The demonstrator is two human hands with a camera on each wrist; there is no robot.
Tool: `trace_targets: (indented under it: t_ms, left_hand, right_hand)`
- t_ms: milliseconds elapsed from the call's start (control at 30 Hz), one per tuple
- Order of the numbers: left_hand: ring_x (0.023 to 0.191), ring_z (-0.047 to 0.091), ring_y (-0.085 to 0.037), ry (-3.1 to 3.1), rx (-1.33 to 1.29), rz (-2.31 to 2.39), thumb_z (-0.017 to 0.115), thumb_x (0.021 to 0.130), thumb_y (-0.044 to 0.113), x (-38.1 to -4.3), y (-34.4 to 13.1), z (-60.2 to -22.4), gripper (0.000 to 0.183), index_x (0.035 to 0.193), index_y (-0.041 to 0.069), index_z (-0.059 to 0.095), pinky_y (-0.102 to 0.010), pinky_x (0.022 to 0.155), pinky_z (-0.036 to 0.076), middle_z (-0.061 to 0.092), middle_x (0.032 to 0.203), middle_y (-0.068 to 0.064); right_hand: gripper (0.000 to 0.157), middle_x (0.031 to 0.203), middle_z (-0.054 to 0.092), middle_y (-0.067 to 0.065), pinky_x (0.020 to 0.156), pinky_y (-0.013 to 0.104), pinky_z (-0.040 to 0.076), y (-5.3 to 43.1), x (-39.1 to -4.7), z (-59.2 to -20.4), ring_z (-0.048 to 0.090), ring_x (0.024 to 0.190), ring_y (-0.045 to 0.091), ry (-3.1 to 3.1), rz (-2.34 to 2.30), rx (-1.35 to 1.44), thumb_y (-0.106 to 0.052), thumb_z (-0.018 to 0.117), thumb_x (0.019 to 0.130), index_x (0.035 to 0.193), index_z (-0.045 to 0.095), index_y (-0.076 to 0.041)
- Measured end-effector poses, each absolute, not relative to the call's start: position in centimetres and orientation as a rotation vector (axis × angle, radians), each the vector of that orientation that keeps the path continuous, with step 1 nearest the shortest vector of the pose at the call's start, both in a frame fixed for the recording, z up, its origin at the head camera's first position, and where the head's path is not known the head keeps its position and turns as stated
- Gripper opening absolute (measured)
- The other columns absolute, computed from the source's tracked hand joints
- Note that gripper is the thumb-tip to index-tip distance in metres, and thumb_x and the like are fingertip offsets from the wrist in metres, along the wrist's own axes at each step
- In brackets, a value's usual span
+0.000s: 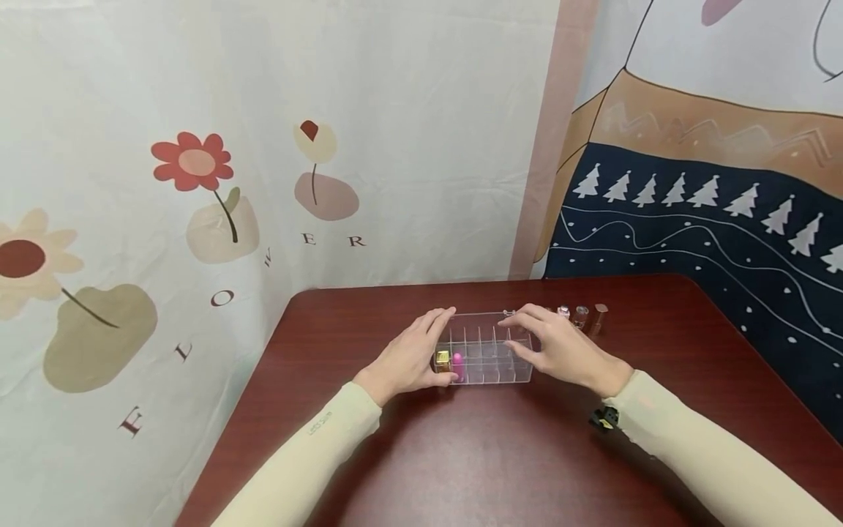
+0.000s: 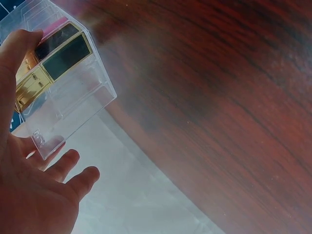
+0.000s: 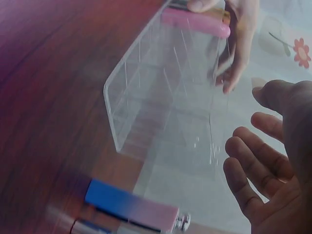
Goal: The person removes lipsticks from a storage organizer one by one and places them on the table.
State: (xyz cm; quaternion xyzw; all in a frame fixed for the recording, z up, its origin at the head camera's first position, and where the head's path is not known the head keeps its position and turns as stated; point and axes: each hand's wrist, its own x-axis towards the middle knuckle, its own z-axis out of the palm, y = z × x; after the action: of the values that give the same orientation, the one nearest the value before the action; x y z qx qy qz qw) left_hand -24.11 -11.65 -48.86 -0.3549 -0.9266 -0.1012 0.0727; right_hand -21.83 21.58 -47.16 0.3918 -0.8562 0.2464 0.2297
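Observation:
A clear plastic organizer (image 1: 490,372) with a grid of compartments stands on the table. My left hand (image 1: 410,356) grips its left end, thumb at the front and fingers toward the back. Gold-and-dark lipstick tubes (image 2: 67,56) stand in the end compartments near that thumb, and a bright pink tube (image 3: 195,22) is beside them. The other compartments hold nothing visible. My right hand (image 1: 560,345) hovers over the organizer's right end, fingers spread and loosely bent, nothing between them. In the right wrist view, its fingertips are apart from the clear wall.
Several small cosmetic tubes (image 1: 580,316) stand behind my right hand; one is a blue-to-pink tube (image 3: 131,204) with a silvery end. The dark red wooden table (image 1: 500,454) ends at a printed cloth (image 1: 421,146) behind it.

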Motion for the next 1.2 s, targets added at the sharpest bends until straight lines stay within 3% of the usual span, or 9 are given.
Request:
trace_targets:
  t_ms: [167, 400, 667, 967, 1200]
  left_hand:
    - [0.162, 0.057, -0.039, -2.785, -1.058, -0.324, 0.1, 0.088, 0.056, -24.2, -11.7, -48.9, 0.13, 0.184, 0.007, 0.026, -0.049, 0.134, 0.054, 0.049, 0.177, -0.02]
    - [0.162, 0.057, -0.039, -2.792, -1.06, -0.327, 0.1, 0.089, 0.055, -24.1, -11.7, -48.9, 0.129, 0.183, 0.007, 0.026, -0.049, 0.133, 0.056, 0.049, 0.178, -0.02]
    - [0.161, 0.058, -0.041, -2.792, -1.066, -0.326, 0.1, 0.088, 0.055, -24.1, -11.7, -48.7, 0.13, 0.184, 0.007, 0.026, -0.05, 0.132, 0.056, 0.048, 0.178, -0.02]
    - [0.161, 0.057, -0.04, -2.803, -1.055, -0.325, 0.101, 0.088, 0.052, -24.1, -11.8, -48.8, 0.131, 0.184, 0.006, 0.026, -0.049, 0.132, 0.056, 0.047, 0.178, -0.02]
    - [0.16, 0.058, -0.039, -2.787, -1.06, -0.331, 0.103, 0.085, 0.047, -24.0, -11.7, -48.9, 0.131, 0.184, 0.006, 0.026, -0.049, 0.131, 0.057, 0.048, 0.178, -0.019]
  right_hand:
    - [0.039, 0.123, 0.082, 0.011, 0.086, 0.044, 0.075, 20.0, -21.9, -47.3, 0.078, 0.093, 0.025, -2.442, 0.759, 1.123, -0.014, 0.095, 0.098, 0.134, 0.082, -0.008]
    - [0.034, 0.122, 0.083, 0.011, 0.085, 0.037, 0.072, 17.7, -22.1, -47.5, 0.077, 0.096, 0.022, -2.474, 0.753, 1.198, -0.019, 0.092, 0.102, 0.132, 0.082, -0.007]
    - [0.033, 0.118, 0.083, 0.01, 0.079, 0.027, 0.066, 16.2, -22.4, -48.2, 0.076, 0.088, 0.022, -2.514, 0.762, 1.251, -0.021, 0.09, 0.104, 0.131, 0.082, -0.004]
    - [0.026, 0.111, 0.081, 0.002, 0.078, 0.024, 0.067, 14.3, -22.7, -49.0, 0.076, 0.086, 0.013, -2.557, 0.748, 1.283, -0.024, 0.088, 0.105, 0.128, 0.083, -0.012]
    - [0.022, 0.108, 0.081, 0.002, 0.076, 0.022, 0.063, 13.6, -22.6, -49.3, 0.075, 0.083, 0.016, -2.548, 0.724, 1.285, -0.026, 0.086, 0.107, 0.124, 0.083, -0.012]
